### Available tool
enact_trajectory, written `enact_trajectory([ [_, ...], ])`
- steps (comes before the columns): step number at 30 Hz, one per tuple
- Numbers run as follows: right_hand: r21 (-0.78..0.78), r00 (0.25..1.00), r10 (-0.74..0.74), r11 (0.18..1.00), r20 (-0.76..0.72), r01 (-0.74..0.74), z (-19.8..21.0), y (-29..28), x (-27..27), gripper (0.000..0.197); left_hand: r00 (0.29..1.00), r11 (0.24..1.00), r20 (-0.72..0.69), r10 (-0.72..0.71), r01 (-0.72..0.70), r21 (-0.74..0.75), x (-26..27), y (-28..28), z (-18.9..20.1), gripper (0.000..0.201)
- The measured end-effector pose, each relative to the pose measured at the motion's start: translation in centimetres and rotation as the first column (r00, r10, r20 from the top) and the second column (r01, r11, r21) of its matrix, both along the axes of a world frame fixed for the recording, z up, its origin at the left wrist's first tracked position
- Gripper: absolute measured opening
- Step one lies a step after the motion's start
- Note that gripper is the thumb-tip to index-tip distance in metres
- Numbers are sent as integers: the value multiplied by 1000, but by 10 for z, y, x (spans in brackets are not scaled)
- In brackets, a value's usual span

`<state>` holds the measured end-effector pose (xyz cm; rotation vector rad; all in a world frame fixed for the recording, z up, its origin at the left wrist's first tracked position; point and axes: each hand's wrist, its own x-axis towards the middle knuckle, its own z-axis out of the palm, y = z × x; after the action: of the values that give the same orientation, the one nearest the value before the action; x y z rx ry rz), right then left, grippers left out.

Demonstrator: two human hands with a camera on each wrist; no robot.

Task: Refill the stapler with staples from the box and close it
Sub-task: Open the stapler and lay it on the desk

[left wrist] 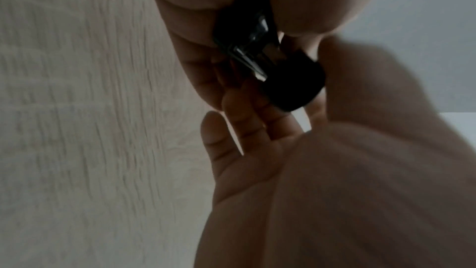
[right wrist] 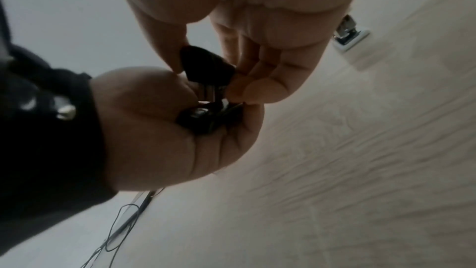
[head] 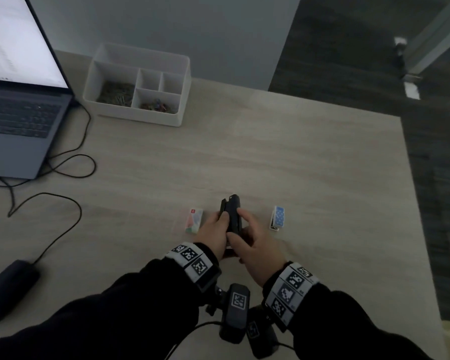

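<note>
Both hands hold a black stapler (head: 233, 213) just above the desk, near its front edge. My left hand (head: 213, 231) grips its left side and my right hand (head: 253, 241) grips its right side and rear. In the left wrist view the stapler (left wrist: 288, 85) shows a shiny metal rail between its black parts, which stand slightly apart. In the right wrist view the stapler (right wrist: 206, 62) sits between my right hand (right wrist: 270, 27) and left hand (right wrist: 154, 129). A small pastel staple box (head: 194, 220) lies just left of my hands.
A small white, blue-dotted object (head: 278, 218) with shiny metal lies just right of my hands. A white organiser tray (head: 182, 74) stands at the back. An open laptop (head: 16, 120) and black cables (head: 62, 162) lie to the left. The desk edge (head: 411, 203) runs down the right.
</note>
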<state>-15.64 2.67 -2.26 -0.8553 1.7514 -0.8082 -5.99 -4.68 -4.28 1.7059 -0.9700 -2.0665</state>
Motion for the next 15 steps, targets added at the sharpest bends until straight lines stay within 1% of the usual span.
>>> enact_trajectory([
  [1,-5,1000,-1,1000,20,1,1,0,0,57,1000,1000,5,-12,12,-9,0,1,0,29],
  [3,9,1000,17,1000,8,-17,2,-3,-5,65,996,994,58,-64,68,-81,0,2,-1,28],
  [5,41,998,63,997,-21,-62,6,-6,-12,68,986,976,116,-116,135,-172,2,4,1,31],
  [6,45,998,66,997,-14,-65,9,-7,-15,67,981,966,140,-133,160,-203,3,5,0,32],
  [8,20,999,46,999,7,-46,20,-8,-23,55,969,951,200,-145,193,-243,7,3,-3,34],
  [10,0,1000,20,1000,-17,-20,29,-7,-33,46,950,928,256,-180,250,-275,14,0,-2,33],
  [13,-31,993,-45,999,-112,42,33,-5,-44,28,930,897,262,-259,332,-292,21,1,9,29],
  [15,-79,977,-148,987,-156,137,35,-8,-49,20,917,882,228,-326,382,-277,21,5,17,31],
])
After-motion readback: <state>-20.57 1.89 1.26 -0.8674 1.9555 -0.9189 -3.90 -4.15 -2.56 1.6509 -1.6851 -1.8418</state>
